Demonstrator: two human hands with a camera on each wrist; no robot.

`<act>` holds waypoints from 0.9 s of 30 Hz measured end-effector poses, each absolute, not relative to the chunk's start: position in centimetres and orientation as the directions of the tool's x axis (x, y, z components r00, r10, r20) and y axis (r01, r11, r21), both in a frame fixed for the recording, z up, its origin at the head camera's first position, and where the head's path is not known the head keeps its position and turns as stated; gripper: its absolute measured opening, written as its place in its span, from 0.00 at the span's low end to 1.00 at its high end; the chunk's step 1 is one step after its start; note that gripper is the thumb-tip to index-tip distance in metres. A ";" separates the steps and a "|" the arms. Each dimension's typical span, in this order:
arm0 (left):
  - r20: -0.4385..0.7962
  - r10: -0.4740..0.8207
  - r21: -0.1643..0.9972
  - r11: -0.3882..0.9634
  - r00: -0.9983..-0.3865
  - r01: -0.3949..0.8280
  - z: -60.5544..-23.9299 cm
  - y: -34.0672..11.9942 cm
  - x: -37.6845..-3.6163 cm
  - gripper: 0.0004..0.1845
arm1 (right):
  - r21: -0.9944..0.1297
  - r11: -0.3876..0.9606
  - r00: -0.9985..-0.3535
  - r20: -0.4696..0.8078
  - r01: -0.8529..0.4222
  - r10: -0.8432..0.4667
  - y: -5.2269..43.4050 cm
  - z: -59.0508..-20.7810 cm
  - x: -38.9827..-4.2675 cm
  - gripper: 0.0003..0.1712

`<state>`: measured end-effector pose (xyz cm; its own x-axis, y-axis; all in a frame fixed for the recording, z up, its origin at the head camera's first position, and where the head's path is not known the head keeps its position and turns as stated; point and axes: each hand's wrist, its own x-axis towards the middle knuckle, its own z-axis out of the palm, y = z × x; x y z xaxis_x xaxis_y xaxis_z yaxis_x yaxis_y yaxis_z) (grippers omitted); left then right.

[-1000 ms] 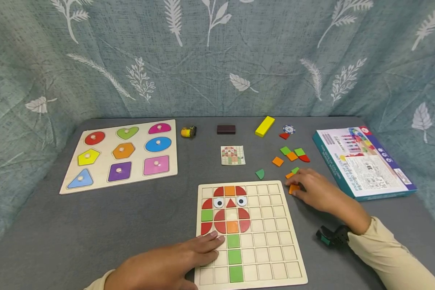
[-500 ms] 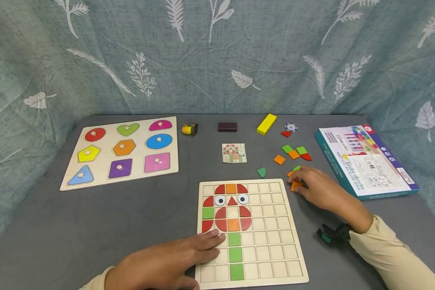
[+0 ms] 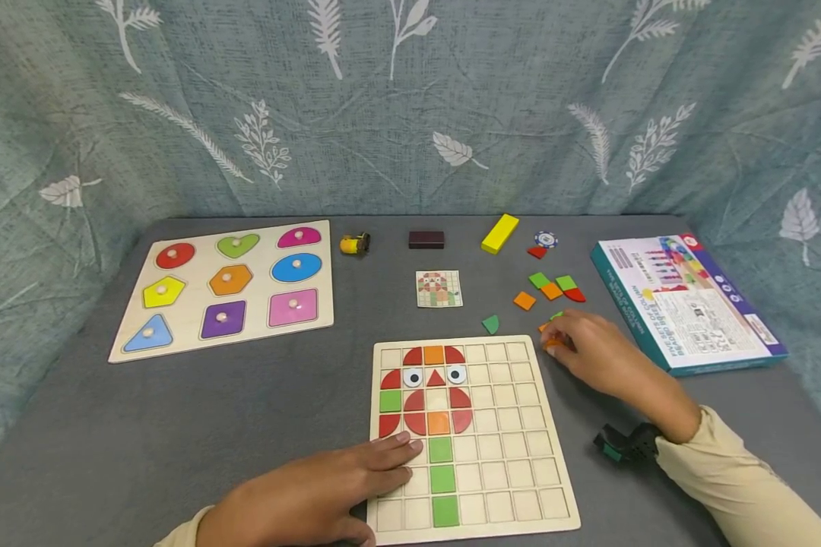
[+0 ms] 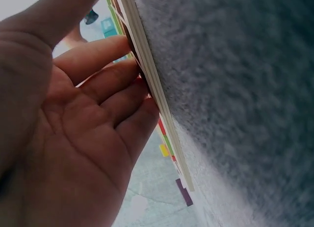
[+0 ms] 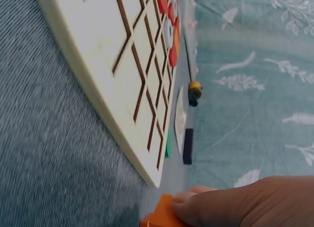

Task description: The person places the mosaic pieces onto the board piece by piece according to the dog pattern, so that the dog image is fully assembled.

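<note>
A wooden grid board carries red, green and orange tiles and two round eye pieces on its left part. My left hand rests with straight fingers on the board's lower left edge; in the left wrist view the fingertips of the left hand meet the board's side. Beyond the board's upper right corner, my right hand pinches an orange square tile, thumb on its face. Right by these fingertips lies a green tile, partly covered by the hand.
Loose tiles, such as an orange one and a dark green one, lie behind the board. A pattern card, yellow block and dark block stand farther back. A shape puzzle lies left, a box right.
The right hand's fingers have closed on the orange tile, which lay flat beside them and now shows only as a sliver in the head view. The left hand has stayed in place.
</note>
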<state>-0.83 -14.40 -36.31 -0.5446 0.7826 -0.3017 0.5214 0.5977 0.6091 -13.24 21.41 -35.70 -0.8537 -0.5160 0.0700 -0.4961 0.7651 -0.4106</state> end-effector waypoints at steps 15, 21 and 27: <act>-0.219 0.847 0.588 0.511 -0.485 0.627 -36.5 -15.1 -1.6 0.40 | -0.534 0.670 -0.812 0.055 -0.516 -0.582 18.6 -35.2 -11.3 0.11; -0.214 0.849 0.548 0.513 -0.482 0.660 -36.6 -14.8 -1.7 0.40 | -0.629 0.578 -0.753 0.018 -0.520 -0.658 17.0 -35.3 -10.1 0.10; -0.232 0.845 0.541 0.524 -0.482 0.658 -36.6 -14.7 -1.7 0.40 | -0.714 0.511 -0.681 -0.064 -0.480 -0.729 15.3 -35.8 -9.2 0.13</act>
